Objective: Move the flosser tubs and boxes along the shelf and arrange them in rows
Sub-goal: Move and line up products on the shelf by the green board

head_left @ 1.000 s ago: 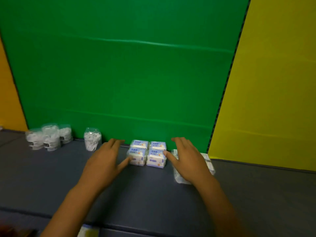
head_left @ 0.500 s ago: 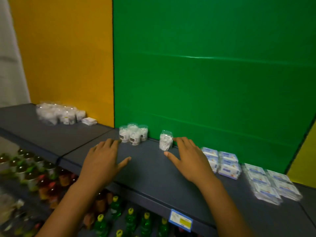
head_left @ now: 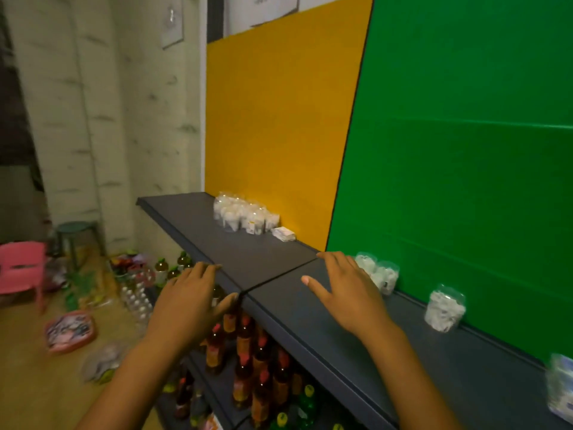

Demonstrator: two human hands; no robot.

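Observation:
A dark grey shelf (head_left: 269,259) runs from far left to near right. Several clear flosser tubs (head_left: 240,214) cluster at its far end against the yellow panel, with a small white box (head_left: 283,233) beside them. A few more tubs (head_left: 379,273) stand by the green panel, and a single tub (head_left: 444,307) stands further right. Boxes (head_left: 561,389) show at the right edge. My left hand (head_left: 189,301) hovers over the shelf's front edge, fingers spread, holding nothing. My right hand (head_left: 345,290) hovers over the shelf, open and empty, just left of the nearer tubs.
Bottles with red and yellow caps (head_left: 248,361) fill the lower shelf. On the floor to the left are a pink chair (head_left: 21,268), a green stool (head_left: 74,234), a pink tray (head_left: 69,330) and loose items. Yellow and green panels back the shelf.
My view has swung left along the shelf, away from the boxes toward the tubs at the far end. Both hands left the boxes and travelled left, empty.

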